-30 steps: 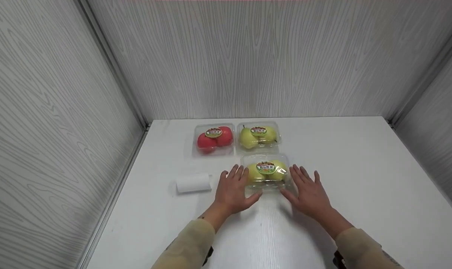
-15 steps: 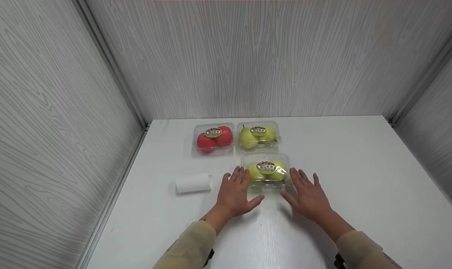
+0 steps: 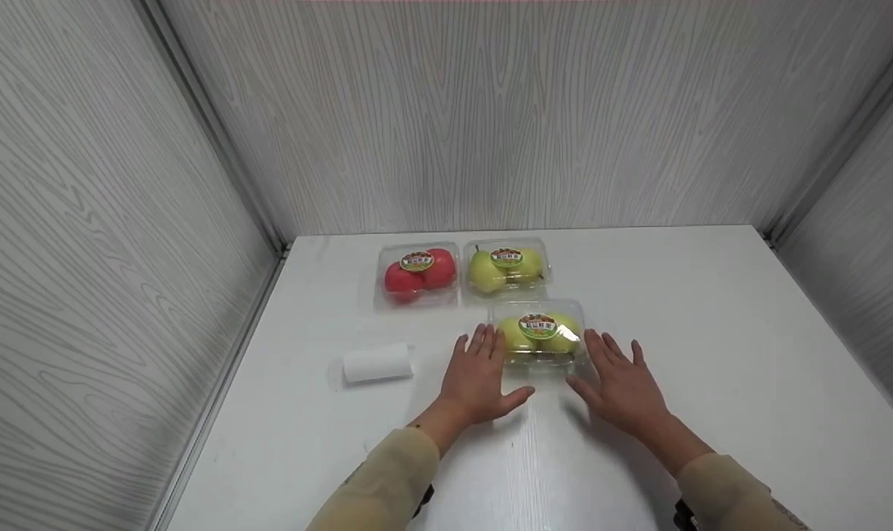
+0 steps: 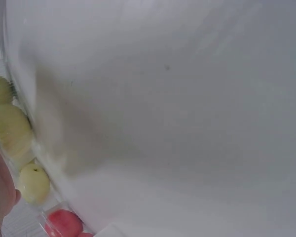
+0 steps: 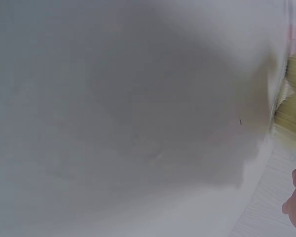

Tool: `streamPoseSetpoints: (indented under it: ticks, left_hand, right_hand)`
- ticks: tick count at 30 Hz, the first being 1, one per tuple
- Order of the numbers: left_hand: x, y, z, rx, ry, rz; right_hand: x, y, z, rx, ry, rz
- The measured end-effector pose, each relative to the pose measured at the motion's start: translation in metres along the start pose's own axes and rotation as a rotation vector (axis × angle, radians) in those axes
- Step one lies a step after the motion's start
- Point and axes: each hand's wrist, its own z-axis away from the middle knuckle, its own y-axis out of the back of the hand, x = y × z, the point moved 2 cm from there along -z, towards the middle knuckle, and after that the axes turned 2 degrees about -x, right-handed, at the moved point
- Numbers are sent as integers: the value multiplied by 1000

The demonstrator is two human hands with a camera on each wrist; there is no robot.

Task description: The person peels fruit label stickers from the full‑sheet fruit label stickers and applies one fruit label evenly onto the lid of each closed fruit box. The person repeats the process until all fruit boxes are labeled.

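Note:
Between my two hands in the head view sits a clear plastic box of yellow-green pears (image 3: 538, 335) with an oval label on its lid. My left hand (image 3: 478, 378) lies along its left side, fingers straight, fingertips at the box wall. On the other side, my right hand (image 3: 624, 386) has straight fingers beside the right wall; whether it touches is hard to tell. Thumbs of both hands point inward in front of the box. In the left wrist view pears (image 4: 12, 128) show at the left edge; the right wrist view has pears (image 5: 293, 113) at its right edge.
Behind stand a second clear box of pears (image 3: 506, 267) and, left of it, a clear box of red fruit (image 3: 419, 273). A white roll (image 3: 377, 363) lies left of my left hand. Grey wood-grain panels (image 3: 475, 118) close off the table's back and sides.
The nearest pear box and both hands have shifted slightly to the right. The boxes behind keep their places, apart from a small shift of the whole view.

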Motion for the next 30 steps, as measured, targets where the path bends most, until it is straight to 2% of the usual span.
streamPoseSetpoints:
  ticks: [17, 30]
  left_hand:
    - [26, 3, -29, -50, -14, -22]
    - [47, 2, -52, -85, -23, -30]
  right_hand:
    - [28, 9, 6, -19, -66, -19]
    - [53, 16, 11, -16, -94, 16]
